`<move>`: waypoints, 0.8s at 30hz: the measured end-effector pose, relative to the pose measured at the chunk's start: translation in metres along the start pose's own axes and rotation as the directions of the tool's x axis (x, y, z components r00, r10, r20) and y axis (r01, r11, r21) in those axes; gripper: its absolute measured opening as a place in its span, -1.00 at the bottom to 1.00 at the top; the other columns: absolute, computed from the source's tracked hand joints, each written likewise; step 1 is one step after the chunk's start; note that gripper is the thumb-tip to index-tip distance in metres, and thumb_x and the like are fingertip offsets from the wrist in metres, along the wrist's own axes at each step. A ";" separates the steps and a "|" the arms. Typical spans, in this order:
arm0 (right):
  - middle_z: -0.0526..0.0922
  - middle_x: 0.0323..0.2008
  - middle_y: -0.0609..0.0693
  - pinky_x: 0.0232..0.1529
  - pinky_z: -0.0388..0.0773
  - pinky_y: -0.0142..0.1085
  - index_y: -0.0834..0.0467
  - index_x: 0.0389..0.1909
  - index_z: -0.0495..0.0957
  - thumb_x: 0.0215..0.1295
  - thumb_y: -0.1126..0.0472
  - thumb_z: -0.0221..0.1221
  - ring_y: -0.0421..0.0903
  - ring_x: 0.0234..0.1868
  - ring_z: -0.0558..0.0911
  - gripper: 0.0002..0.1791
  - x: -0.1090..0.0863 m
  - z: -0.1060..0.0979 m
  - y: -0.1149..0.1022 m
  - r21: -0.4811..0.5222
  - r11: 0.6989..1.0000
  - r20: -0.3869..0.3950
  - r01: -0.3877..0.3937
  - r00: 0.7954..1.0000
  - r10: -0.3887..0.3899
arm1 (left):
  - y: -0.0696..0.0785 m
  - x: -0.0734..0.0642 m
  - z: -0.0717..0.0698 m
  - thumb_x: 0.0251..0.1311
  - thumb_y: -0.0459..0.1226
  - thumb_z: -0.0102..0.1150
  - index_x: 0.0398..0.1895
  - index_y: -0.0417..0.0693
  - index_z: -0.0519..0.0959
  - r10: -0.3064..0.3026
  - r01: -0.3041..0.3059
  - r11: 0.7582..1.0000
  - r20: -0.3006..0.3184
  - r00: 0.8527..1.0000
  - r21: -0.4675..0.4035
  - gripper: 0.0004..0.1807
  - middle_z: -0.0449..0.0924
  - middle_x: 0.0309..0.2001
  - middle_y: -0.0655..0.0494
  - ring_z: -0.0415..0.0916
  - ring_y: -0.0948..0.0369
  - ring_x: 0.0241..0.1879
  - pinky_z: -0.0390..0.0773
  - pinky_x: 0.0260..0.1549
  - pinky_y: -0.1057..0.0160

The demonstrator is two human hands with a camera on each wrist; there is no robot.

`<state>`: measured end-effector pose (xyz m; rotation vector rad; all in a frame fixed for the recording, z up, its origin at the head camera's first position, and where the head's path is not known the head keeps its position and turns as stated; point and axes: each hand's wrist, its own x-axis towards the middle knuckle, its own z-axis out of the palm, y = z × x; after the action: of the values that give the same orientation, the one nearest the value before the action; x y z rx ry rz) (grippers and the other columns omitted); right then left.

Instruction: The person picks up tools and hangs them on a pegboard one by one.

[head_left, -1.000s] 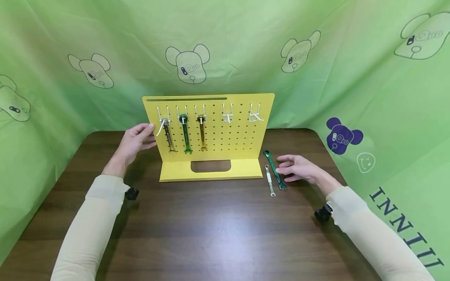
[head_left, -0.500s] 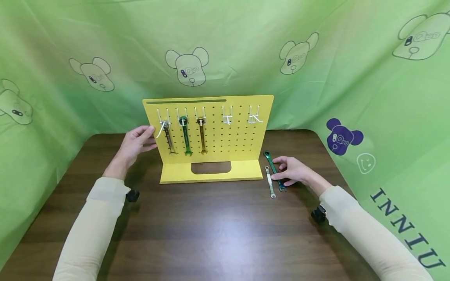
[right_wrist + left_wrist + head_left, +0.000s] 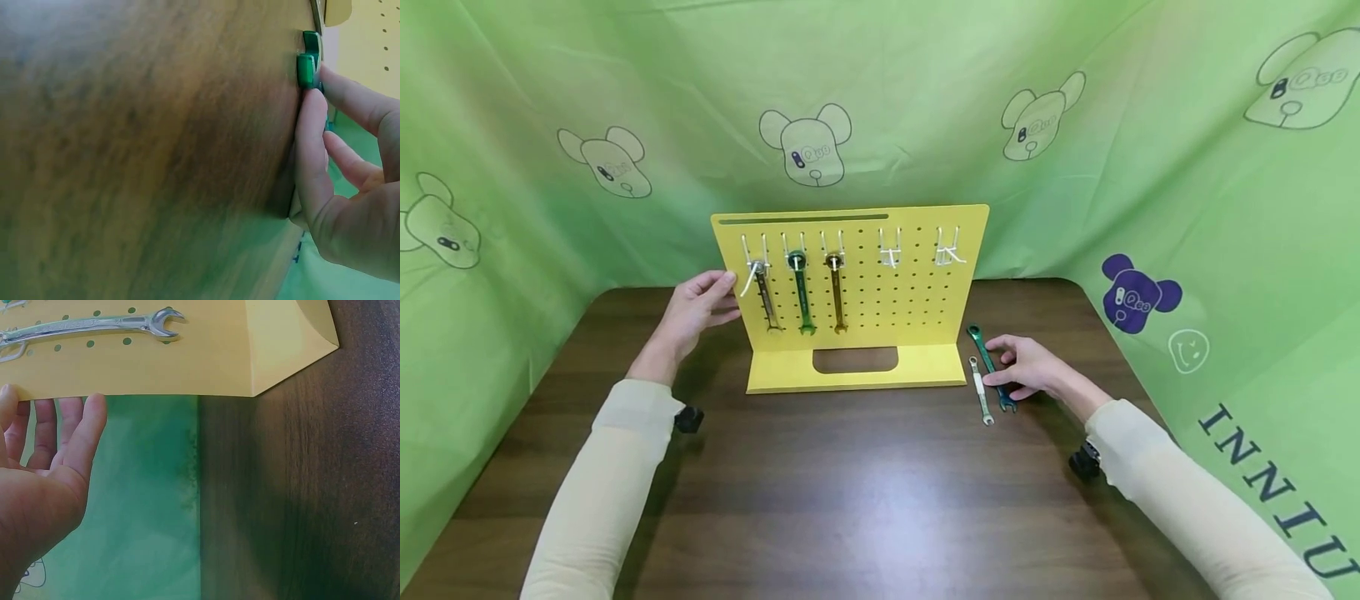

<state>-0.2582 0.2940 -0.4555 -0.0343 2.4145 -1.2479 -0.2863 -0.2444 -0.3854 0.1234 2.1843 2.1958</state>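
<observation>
"Left hand (image 3: pixel 692 310), go!"

"It's got the yellow pegboard (image 3: pixel 891 333) by its left edge, thumb on the front face, some fingertips lost behind the board!"

"And the right hand (image 3: pixel 1030 367)?"

"Out to the right of the pegboard, in a narrow pinch on the green wrench (image 3: pixel 985 350)! Fingers on either side of it, and they hide part of its shank. The ring end points away from the person, the open jaw towards them."

"Anything next to it?"

"A smaller silver wrench (image 3: pixel 981 389), white band round its middle, lying between the pegboard's base and the green one!"

"Now the pegboard itself!"

"Three wrenches hang down its front! Nearest the left edge, a chrome wrench (image 3: pixel 766 297); beside that, a hanging green wrench (image 3: pixel 802 293); then a bronze-brown wrench (image 3: pixel 837 293), all with their open jaws at the bottom. Further right on the board, two white hooks (image 3: pixel 948 252) jut out."

"And around the pegboard?"

"Dark wooden table (image 3: pixel 850 483) beneath it, green curtain (image 3: pixel 895 92) with mouse-eared heads behind it!"
</observation>
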 end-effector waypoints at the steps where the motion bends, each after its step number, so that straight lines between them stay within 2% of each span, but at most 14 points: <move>1: 0.25 0.11 0.32 -0.36 0.80 -0.09 0.25 0.42 0.25 0.18 0.26 0.48 0.04 -0.25 0.60 -0.15 0.000 0.000 0.000 0.011 1.000 0.002 0.002 1.000 -0.003 | 0.000 0.000 0.000 0.36 -0.02 0.26 -0.05 -0.04 0.63 0.000 0.000 1.000 0.000 1.000 0.001 -0.68 0.64 -0.09 0.13 0.67 0.22 -0.17 0.73 -0.05 0.22; 9: 0.24 0.15 0.33 -0.34 0.80 -0.07 0.29 0.42 0.22 0.20 0.34 0.41 0.04 -0.24 0.58 -0.18 -0.002 0.001 -0.001 0.064 0.998 -0.001 -0.011 1.000 0.011 | 0.000 0.002 -0.001 0.36 -0.02 0.25 -0.04 -0.04 0.63 -0.006 0.006 1.000 -0.003 1.000 0.012 -0.68 0.63 -0.09 0.11 0.66 0.23 -0.17 0.73 -0.06 0.24; 17: 0.29 0.07 0.28 -0.42 0.77 -0.14 0.34 0.37 0.15 0.17 0.41 0.30 0.01 -0.26 0.58 -0.22 -0.003 0.001 0.000 0.066 0.998 -0.050 -0.012 0.999 0.015 | 0.000 0.003 0.001 0.36 -0.03 0.26 -0.06 -0.02 0.64 -0.007 0.007 1.000 0.001 1.000 -0.008 -0.70 0.59 -0.07 0.09 0.65 0.22 -0.17 0.71 -0.01 0.17; 24: 0.31 0.09 0.28 -0.50 0.76 -0.20 0.29 0.53 -0.03 0.15 0.42 0.28 -0.05 -0.35 0.60 -0.03 0.000 -0.002 0.003 0.074 0.997 -0.056 -0.003 0.998 0.007 | -0.001 0.002 -0.001 0.38 -0.06 0.25 -0.11 0.01 0.67 0.001 -0.001 1.000 -0.010 1.000 -0.016 -0.77 0.61 -0.11 0.12 0.66 0.23 -0.20 0.75 -0.11 0.24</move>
<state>-0.2581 0.2971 -0.4566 0.0292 2.4120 -1.3519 -0.2887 -0.2455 -0.3861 0.1129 2.1721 2.2183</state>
